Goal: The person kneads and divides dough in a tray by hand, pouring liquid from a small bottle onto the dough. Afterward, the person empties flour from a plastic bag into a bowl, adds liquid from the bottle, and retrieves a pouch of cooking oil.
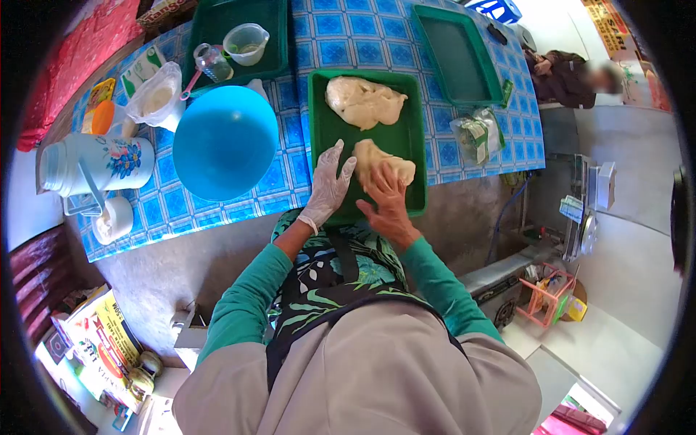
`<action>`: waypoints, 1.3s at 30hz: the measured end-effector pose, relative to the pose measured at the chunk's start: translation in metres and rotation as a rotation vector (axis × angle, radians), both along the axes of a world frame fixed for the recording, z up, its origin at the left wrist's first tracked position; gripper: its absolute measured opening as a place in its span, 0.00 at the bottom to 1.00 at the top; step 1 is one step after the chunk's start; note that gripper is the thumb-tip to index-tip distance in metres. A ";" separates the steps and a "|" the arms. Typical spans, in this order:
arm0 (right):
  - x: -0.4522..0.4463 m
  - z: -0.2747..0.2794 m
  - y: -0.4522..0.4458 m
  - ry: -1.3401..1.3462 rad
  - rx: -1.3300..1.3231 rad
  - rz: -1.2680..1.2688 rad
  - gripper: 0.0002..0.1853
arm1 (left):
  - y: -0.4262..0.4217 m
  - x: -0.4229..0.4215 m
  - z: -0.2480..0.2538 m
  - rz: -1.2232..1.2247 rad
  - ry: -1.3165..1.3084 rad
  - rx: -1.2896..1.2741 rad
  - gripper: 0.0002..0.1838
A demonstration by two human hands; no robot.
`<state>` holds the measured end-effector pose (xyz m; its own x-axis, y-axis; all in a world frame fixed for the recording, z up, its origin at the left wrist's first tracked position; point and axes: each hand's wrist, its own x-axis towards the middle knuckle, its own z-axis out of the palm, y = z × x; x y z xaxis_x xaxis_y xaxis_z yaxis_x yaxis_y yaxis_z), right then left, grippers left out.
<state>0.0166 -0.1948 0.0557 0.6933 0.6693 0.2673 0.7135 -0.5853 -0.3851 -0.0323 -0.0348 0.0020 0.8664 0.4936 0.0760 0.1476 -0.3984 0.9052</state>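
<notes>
Dough under the right hand (389, 203): bare, palm down, fingers spread across the top of the nearer lump (370, 154), unclenched, laid on it rather than closed around it. That lump sits in the near half of the green dough tray (415, 134), which I take as landmark from my remote seat. Left hand (329, 190), in a thin translucent glove, hangs over the tray's near left part, released, fingers extended, thumb just beside the dough; whether thumb and dough touch, I cannot tell. Both forearms reach in over the tray's near side in green sleeves (246, 293). Farther lump (365, 101) fills much of the tray's far half, apart from the nearer one. Outward, I log a blue basin (225, 143) close left of the tray; beyond and left, a dark green tray (232, 11) with a measuring jug (245, 47) and a clear jar (214, 65). Farther left of the landmark: plastic bag (154, 98) with pale contents, flowered flask (119, 163), white mug (114, 220). Right of it: a plastic package (478, 136), and past that, farther off, a shallow green tray (460, 54). Everything stands on blue checked cloth (391, 51). Far right of the landmark, past the table, another person (569, 78) in dark clothing.
</notes>
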 end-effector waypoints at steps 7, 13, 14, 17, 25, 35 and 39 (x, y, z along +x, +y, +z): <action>0.041 -0.042 0.007 -0.183 0.023 -0.185 0.13 | -0.047 0.034 -0.007 0.078 -0.144 0.168 0.20; 0.062 -0.065 0.030 -0.205 -0.047 -0.143 0.09 | -0.047 0.060 -0.039 0.316 -0.067 0.297 0.13; 0.071 -0.072 0.033 -0.232 -0.058 -0.184 0.11 | -0.045 0.067 -0.037 0.332 0.018 0.423 0.13; 0.103 -0.086 0.041 -0.181 -0.224 -0.230 0.15 | -0.041 0.086 -0.028 0.435 0.118 0.559 0.14; 0.127 -0.021 0.009 0.525 -0.041 0.176 0.28 | -0.026 0.069 -0.004 0.438 0.220 0.066 0.26; 0.051 -0.082 -0.004 -0.026 -0.002 0.136 0.10 | -0.095 0.035 -0.033 0.753 0.297 0.580 0.10; 0.067 -0.082 0.024 -0.094 0.001 0.133 0.10 | -0.063 0.054 -0.027 0.705 0.420 0.684 0.12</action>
<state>0.0840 -0.1706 -0.0264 0.5702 0.7533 0.3277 0.8178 -0.4828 -0.3132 0.0219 -0.0976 -0.0252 0.4228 0.8589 0.2888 0.7910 -0.5054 0.3449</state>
